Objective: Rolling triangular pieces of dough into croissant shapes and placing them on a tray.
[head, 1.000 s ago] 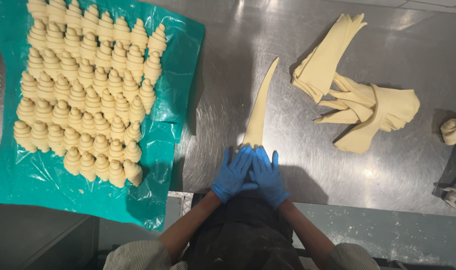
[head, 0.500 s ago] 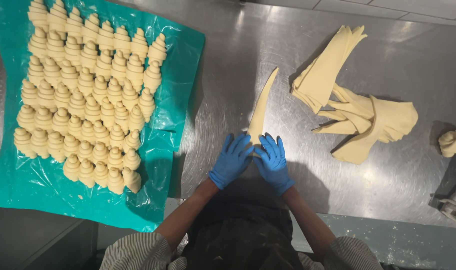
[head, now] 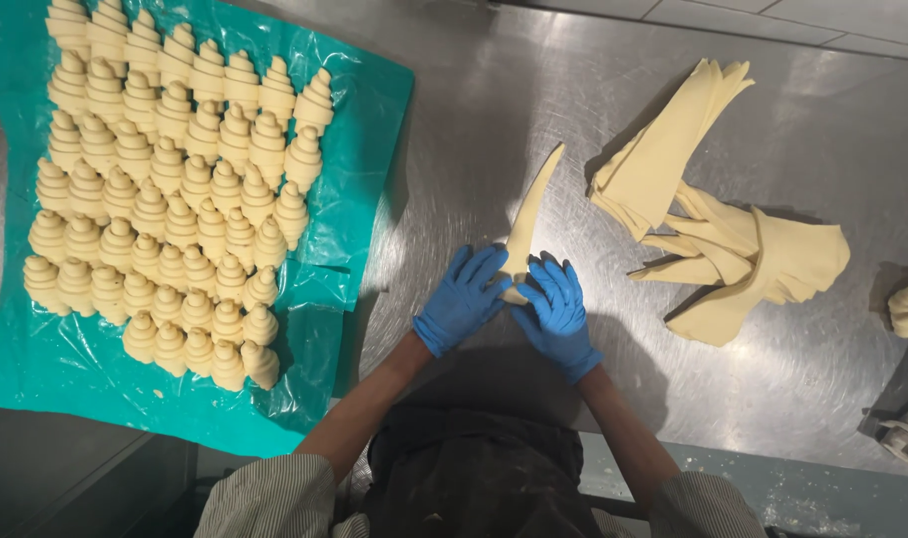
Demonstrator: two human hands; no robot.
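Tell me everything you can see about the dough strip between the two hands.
The dough strip is a long, thin triangle of pale yellow, smooth raw dough. It lies flat on the steel table, its narrow tip pointing away from the person and slightly right. Its wide end is near the person, partly hidden under blue-gloved fingers: the left hand and the right hand both press on it. That end looks slightly folded or rolled. Nothing else touches it.

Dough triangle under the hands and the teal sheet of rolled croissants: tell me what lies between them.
In the head view only bare steel table lies between the dough triangle and the teal sheet, apart from the gloved left hand near its wide end.
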